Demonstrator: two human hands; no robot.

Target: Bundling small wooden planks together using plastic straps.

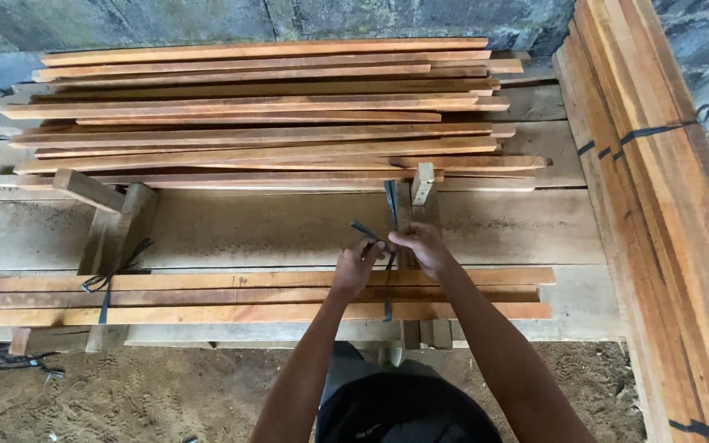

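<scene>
A small bundle of long wooden slats lies across the near edge of a plank workbench. A dark plastic strap wraps the bundle near its right end. My left hand pinches one end of the strap above the slats. My right hand grips the other end, which rises along an upright wooden peg. A tied dark strap binds the bundle's left part.
A large pile of loose slats fills the back of the bench. A wooden jig block stands at the left. A strapped stack of slats leans along the right. Dirt floor lies below.
</scene>
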